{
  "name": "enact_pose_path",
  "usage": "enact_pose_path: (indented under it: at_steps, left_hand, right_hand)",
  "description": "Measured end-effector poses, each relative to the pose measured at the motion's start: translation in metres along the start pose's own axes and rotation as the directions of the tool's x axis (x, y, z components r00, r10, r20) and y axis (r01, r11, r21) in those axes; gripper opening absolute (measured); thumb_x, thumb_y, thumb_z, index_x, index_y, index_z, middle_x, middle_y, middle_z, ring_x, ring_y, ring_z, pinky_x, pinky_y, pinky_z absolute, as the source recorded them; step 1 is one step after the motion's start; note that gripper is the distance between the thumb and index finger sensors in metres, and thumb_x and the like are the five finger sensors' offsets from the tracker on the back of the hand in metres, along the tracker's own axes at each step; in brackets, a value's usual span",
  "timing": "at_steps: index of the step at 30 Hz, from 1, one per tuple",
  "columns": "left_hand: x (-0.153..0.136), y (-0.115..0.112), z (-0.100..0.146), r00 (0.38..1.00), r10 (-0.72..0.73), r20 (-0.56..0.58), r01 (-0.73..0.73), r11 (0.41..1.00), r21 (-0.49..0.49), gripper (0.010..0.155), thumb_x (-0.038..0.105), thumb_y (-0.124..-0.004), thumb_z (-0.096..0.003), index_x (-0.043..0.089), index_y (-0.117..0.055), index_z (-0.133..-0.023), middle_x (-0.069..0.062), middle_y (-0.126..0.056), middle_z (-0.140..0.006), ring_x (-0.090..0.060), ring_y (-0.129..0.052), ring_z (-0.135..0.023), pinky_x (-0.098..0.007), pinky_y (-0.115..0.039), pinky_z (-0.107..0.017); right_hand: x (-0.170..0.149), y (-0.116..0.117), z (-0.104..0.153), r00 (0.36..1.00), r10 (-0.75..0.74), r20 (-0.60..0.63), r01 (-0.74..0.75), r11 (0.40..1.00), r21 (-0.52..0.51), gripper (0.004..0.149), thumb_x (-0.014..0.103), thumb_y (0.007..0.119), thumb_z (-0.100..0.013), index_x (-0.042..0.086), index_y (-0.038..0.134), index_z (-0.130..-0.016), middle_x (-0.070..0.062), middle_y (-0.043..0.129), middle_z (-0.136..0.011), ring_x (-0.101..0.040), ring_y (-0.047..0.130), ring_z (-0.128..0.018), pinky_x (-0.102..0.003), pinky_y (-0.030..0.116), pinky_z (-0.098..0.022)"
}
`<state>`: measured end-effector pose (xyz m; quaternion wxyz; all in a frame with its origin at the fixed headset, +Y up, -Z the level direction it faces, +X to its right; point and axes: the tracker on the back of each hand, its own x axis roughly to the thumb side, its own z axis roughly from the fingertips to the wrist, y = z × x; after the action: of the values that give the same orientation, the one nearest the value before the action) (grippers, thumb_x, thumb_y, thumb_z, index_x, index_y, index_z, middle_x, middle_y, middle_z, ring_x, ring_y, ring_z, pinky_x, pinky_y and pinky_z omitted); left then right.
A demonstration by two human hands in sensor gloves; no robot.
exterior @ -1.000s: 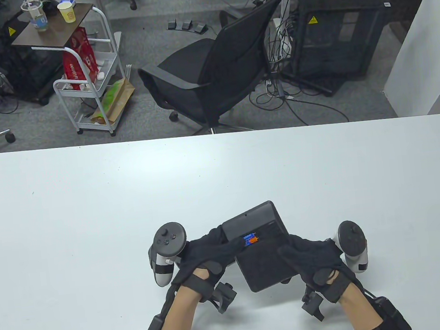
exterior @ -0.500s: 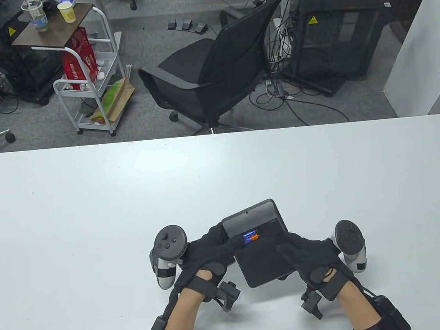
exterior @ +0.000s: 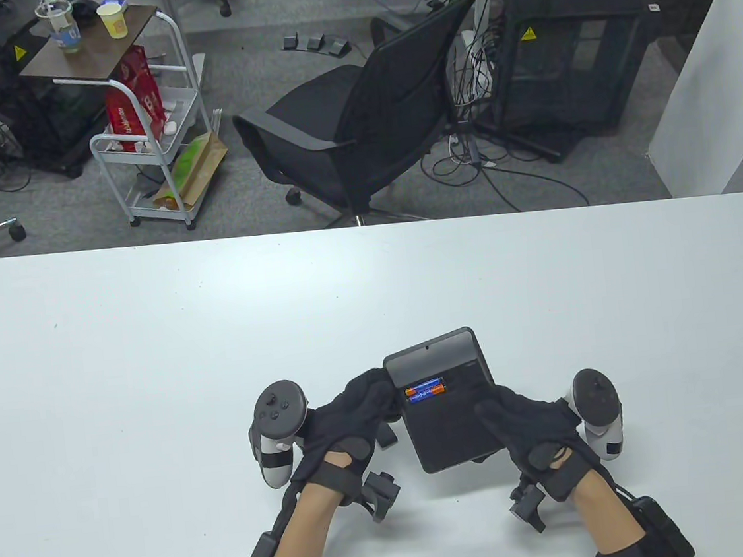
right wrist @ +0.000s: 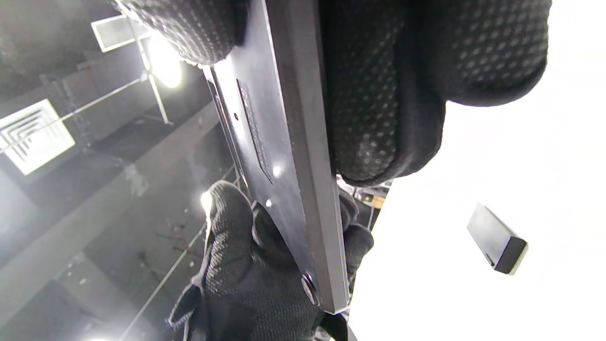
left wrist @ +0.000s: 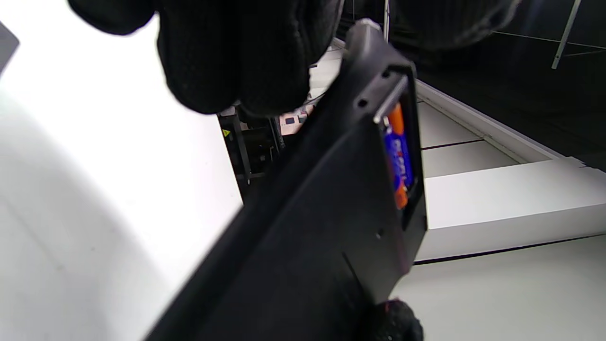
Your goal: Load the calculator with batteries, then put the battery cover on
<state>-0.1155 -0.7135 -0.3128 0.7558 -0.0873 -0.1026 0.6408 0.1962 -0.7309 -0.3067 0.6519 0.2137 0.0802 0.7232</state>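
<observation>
Black gloves cover both hands, which come in from the near edge of the white table (exterior: 151, 328) and hold the calculator (exterior: 450, 426) between them, back side up and lifted off the tabletop. The left hand (exterior: 353, 420) grips the calculator's left edge near its far end, wrist bent inward, forearm angled toward the centre; in the left wrist view its fingers (left wrist: 236, 52) curl over the edge of the dark body (left wrist: 307, 227). The right hand (exterior: 526, 425) holds the right edge nearer the person, thumb lying on the back panel and the other fingers under it; the right wrist view shows the calculator (right wrist: 284, 156) edge-on, pinched between thumb and fingers (right wrist: 378, 94), with the left hand (right wrist: 251, 265) beyond it. The battery bay is open, and two orange-and-blue batteries (exterior: 425, 391) lie side by side in its left part; they also show in the left wrist view (left wrist: 397, 156). A small black cover (right wrist: 497, 239) lies loose on the table, well apart from the calculator, seen only in the right wrist view. Each hand carries a tracker, left (exterior: 280, 427) and right (exterior: 598, 410), outboard of the fingers.
</observation>
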Motion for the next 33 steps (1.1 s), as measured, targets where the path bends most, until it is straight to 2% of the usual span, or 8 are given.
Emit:
enact_pose_path:
  at_steps: [5,8,14,19,23,28,29,33]
  left_hand:
    - [-0.003,0.007,-0.001,0.997,-0.062,-0.034,0.064,0.996,0.062,0.069,0.054,-0.075,-0.0434,0.007,-0.068,-0.093,-0.006,-0.091,-0.079,-0.033,-0.093,-0.072,-0.059,-0.066,-0.059]
    - [-0.006,0.009,-0.003,0.962,-0.265,-0.071,0.271,0.958,0.095,0.065,0.048,-0.081,-0.0429,0.01,-0.07,-0.094,-0.006,-0.091,-0.08,-0.034,-0.092,-0.073,-0.059,-0.066,-0.06]
    - [-0.016,-0.008,-0.015,0.739,-0.665,-0.108,0.666,0.745,-0.033,0.062,0.039,-0.086,-0.0432,0.022,-0.068,-0.1,-0.004,-0.068,-0.106,-0.043,-0.068,-0.098,-0.062,-0.056,-0.067]
    - [-0.03,-0.028,-0.025,0.528,-0.847,-0.062,0.825,0.529,-0.198,0.063,0.036,-0.086,-0.0445,0.031,-0.064,-0.103,0.005,-0.045,-0.116,-0.042,-0.046,-0.11,-0.065,-0.046,-0.073]
    - [-0.041,-0.039,-0.028,0.436,-0.9,-0.006,0.858,0.417,-0.299,0.061,0.03,-0.082,-0.0471,0.037,-0.06,-0.103,0.012,-0.032,-0.117,-0.036,-0.033,-0.113,-0.065,-0.04,-0.076]
    - [-0.048,-0.043,-0.031,0.345,-0.939,0.008,0.885,0.322,-0.336,0.058,0.026,-0.081,-0.0475,0.042,-0.062,-0.1,0.015,-0.045,-0.115,-0.033,-0.049,-0.112,-0.063,-0.052,-0.075]
    - [-0.047,-0.043,-0.031,0.349,-0.937,0.005,0.891,0.33,-0.311,0.057,0.025,-0.083,-0.0468,0.041,-0.066,-0.099,0.015,-0.053,-0.114,-0.032,-0.054,-0.111,-0.063,-0.053,-0.075]
    - [-0.041,-0.043,-0.028,0.27,-0.963,0.019,0.943,0.26,-0.207,0.052,0.031,-0.09,-0.043,0.041,-0.077,-0.093,0.014,-0.071,-0.107,-0.028,-0.074,-0.103,-0.059,-0.065,-0.071]
  right_hand:
    - [0.001,-0.008,0.001,1.0,-0.02,0.009,0.02,0.998,-0.052,0.053,0.041,0.071,-0.051,0.002,0.072,-0.087,-0.021,0.096,-0.062,-0.038,0.101,-0.039,-0.051,0.082,-0.033]
    - [0.001,-0.014,0.002,0.999,-0.035,0.006,0.035,0.995,-0.095,0.053,0.041,0.071,-0.05,0.002,0.073,-0.087,-0.021,0.096,-0.062,-0.038,0.101,-0.038,-0.051,0.082,-0.033]
    - [-0.001,-0.027,0.005,0.999,-0.034,-0.016,0.03,0.981,-0.189,0.053,0.04,0.073,-0.05,0.001,0.074,-0.086,-0.022,0.097,-0.06,-0.038,0.102,-0.036,-0.05,0.083,-0.031]
    - [0.0,-0.034,0.008,0.999,-0.038,-0.027,0.03,0.972,-0.233,0.053,0.04,0.073,-0.05,0.001,0.074,-0.086,-0.022,0.097,-0.06,-0.038,0.102,-0.036,-0.051,0.083,-0.031]
    - [0.0,-0.035,0.008,0.999,-0.038,-0.025,0.031,0.969,-0.244,0.053,0.04,0.074,-0.05,0.001,0.075,-0.086,-0.022,0.097,-0.06,-0.038,0.102,-0.036,-0.051,0.083,-0.031]
    - [0.0,-0.036,0.009,0.999,-0.039,-0.023,0.032,0.968,-0.247,0.053,0.04,0.074,-0.05,0.001,0.075,-0.086,-0.022,0.097,-0.06,-0.038,0.102,-0.036,-0.051,0.083,-0.031]
    - [0.0,-0.036,0.009,0.999,-0.039,-0.023,0.032,0.968,-0.248,0.053,0.04,0.074,-0.05,0.001,0.075,-0.086,-0.022,0.097,-0.06,-0.038,0.102,-0.036,-0.051,0.083,-0.031]
    - [0.001,-0.038,0.009,0.999,-0.044,-0.022,0.037,0.968,-0.25,0.053,0.04,0.074,-0.05,0.001,0.075,-0.086,-0.022,0.097,-0.06,-0.038,0.102,-0.036,-0.051,0.083,-0.031]
